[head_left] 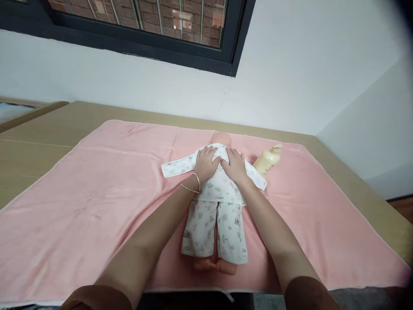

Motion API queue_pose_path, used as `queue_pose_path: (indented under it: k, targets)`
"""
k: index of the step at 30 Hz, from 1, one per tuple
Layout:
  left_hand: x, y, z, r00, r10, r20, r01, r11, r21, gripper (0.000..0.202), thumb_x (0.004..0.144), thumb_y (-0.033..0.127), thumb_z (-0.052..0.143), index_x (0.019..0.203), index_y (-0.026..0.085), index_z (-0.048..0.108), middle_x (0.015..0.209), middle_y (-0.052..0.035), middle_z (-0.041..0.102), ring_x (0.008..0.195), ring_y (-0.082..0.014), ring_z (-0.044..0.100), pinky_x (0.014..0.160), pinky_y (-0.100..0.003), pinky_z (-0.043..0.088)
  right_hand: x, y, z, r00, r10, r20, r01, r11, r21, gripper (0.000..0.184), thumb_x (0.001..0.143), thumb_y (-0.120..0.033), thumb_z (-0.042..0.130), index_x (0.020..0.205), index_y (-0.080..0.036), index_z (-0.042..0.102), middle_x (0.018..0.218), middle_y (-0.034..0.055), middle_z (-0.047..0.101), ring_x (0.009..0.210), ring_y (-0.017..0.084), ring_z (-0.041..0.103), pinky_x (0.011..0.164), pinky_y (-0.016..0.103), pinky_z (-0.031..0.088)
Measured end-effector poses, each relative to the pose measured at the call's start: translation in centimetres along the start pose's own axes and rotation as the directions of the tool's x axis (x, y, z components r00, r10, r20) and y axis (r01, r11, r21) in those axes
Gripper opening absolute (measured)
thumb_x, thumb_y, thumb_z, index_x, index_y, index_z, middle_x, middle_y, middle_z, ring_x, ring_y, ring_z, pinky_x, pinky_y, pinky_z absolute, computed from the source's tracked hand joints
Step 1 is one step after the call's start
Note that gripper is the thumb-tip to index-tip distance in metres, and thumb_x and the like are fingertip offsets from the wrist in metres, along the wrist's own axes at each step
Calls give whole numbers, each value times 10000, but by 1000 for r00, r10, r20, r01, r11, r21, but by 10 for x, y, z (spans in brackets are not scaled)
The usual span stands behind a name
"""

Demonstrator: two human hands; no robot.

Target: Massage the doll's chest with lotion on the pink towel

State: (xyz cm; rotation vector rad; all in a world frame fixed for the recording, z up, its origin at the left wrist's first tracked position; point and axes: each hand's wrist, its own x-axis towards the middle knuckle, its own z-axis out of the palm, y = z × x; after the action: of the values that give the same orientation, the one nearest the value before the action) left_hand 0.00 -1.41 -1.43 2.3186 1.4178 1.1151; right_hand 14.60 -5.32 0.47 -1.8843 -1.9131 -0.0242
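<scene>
A baby doll (219,187) in white patterned pyjamas lies stretched out, its head at the far end and bare feet toward me. Its face does not show. My left hand (206,164) rests flat on the left of its upper body, fingers out, with a thin bangle (197,183) at the wrist. On the right of the upper body lies my right hand (235,165), also flat, thumbs nearly meeting in the middle. Both hands are open and grip nothing. Just beyond the doll's right-hand sleeve, a pale yellow bottle (267,161) lies tilted on its side.
Under the doll spreads a pink blanket (97,193), wrinkled at left, over a wooden table (41,129). A white wall (193,92) with a dark-framed window (145,36) stands behind. Another wall (380,125) meets the table's right side.
</scene>
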Motion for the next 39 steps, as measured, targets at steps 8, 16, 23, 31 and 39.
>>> queue_pose_path:
  k: [8,16,23,31,39]
  targets:
    - [-2,2,-2,988,92,-128,-94,995,-16,282,943,277,516,1127,169,702,1212,-109,724,1187,-256,624,1095,-431,463,-3,1,0,993,-78,-88,81,996,37,483,962,-339,456,1396,-156,562,1412,148,599,1317,309,511,1163,513,304]
    - [-7,6,-3,976,28,-217,-17,999,52,238,921,265,530,1063,182,702,1097,-105,741,1085,-285,640,999,-433,501,-11,-8,-1,974,-14,-227,20,1000,22,400,936,-376,508,1220,-145,670,1147,150,711,1119,321,590,1035,449,403]
    - [3,-3,1,999,26,-48,-26,1000,-14,368,941,285,485,1260,166,626,1350,-113,653,1297,-291,555,1160,-496,382,-3,0,-1,999,-41,-6,42,998,36,535,1006,-382,367,1482,-150,447,1552,164,459,1453,317,382,1198,640,168]
    - [-5,2,-3,980,72,-183,-78,997,-24,234,926,252,515,991,184,729,1109,-99,759,1106,-254,662,1044,-420,495,-12,-8,-4,979,-139,-151,129,989,-70,429,1008,-322,402,1295,-120,647,1303,161,688,1265,266,598,1211,449,258]
    - [-5,2,-3,982,35,-187,-41,999,-31,272,944,264,491,1065,176,719,1173,-97,745,1142,-254,652,1060,-430,489,-9,-6,-2,997,-38,-74,39,999,16,509,1004,-321,370,1439,-107,525,1510,164,518,1426,292,449,1197,463,309]
